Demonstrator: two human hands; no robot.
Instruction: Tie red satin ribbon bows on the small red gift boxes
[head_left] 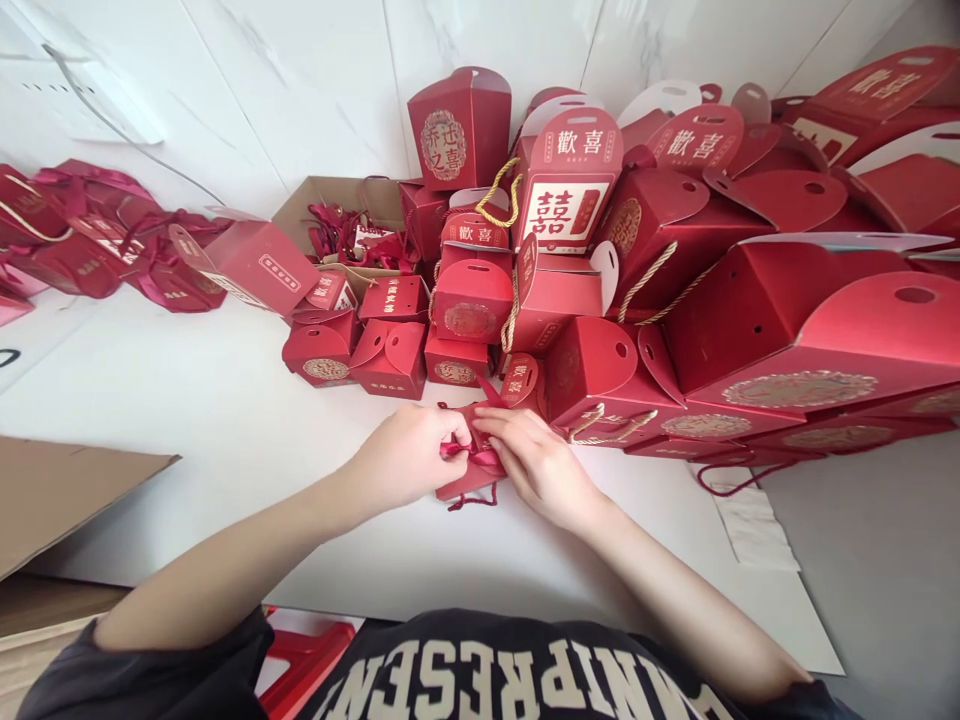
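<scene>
A small red gift box (454, 487) sits on the white table in front of me, partly covered by both hands. A dark red cord hangs from its near side. Across its top runs a shiny red ribbon (487, 457), looped near the middle. My left hand (409, 450) has its fingers curled and pinched on the ribbon at the box's left. On the other side, my right hand (536, 462) has its fingers bent over the ribbon and the box top, thumb side toward the loop. The fingertips of both hands nearly meet.
Red gift boxes (810, 340) are stacked behind and to the right, some with gold rope handles. An open cardboard carton (296, 215) holds ribbons. Ribboned boxes (112, 235) lie far left. A cardboard flap (67, 490) juts in at left. A white tiled wall (300, 80) stands behind.
</scene>
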